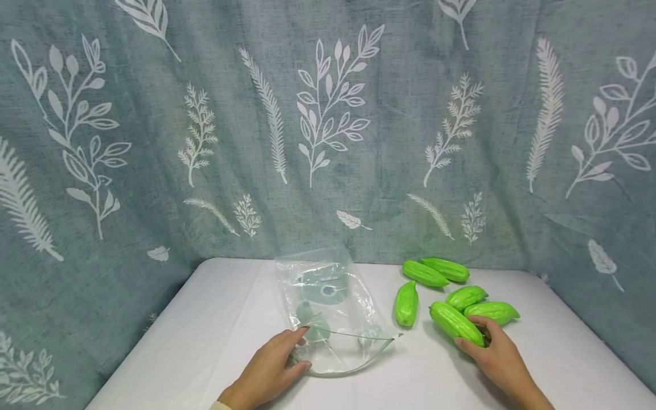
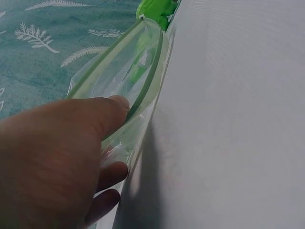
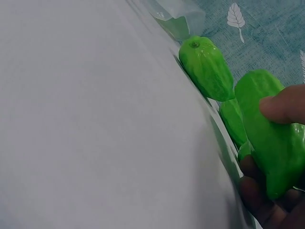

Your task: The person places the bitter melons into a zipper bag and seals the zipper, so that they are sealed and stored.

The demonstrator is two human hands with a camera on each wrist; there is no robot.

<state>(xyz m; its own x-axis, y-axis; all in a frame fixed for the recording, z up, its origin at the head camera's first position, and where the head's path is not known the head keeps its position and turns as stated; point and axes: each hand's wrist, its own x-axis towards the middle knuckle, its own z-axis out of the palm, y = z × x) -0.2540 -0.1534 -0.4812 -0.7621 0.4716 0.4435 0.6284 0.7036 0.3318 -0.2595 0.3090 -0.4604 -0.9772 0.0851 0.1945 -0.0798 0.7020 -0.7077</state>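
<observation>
The left hand (image 1: 271, 361) lies closest, its thumb and fingers curled round the left end of the mouth of a clear plastic bag (image 1: 335, 313), which rests near the middle of the white table (image 1: 230, 319). The right hand (image 1: 493, 354) grips a green vegetable (image 1: 453, 322) at the right side of the table, thumb on one side and fingers wrapped round the other; whether it is clear of the tabletop cannot be told. The work seems to be at an early stage: the bag's mouth is parted and one vegetable is in the grasp, but the head view shows none inside the bag. Five others lie ungripped on the table: a single one (image 1: 406, 304) just right of the bag, a pair (image 1: 424, 273) towards the back, and two more (image 1: 493, 312) next to the held one. The held vegetable is bright green, glossy and long, with lengthwise ridges and a narrowed end. The bag is thin and creased, its mouth edged with a green rim (image 1: 328, 376) and its side printed with pale green patches
</observation>
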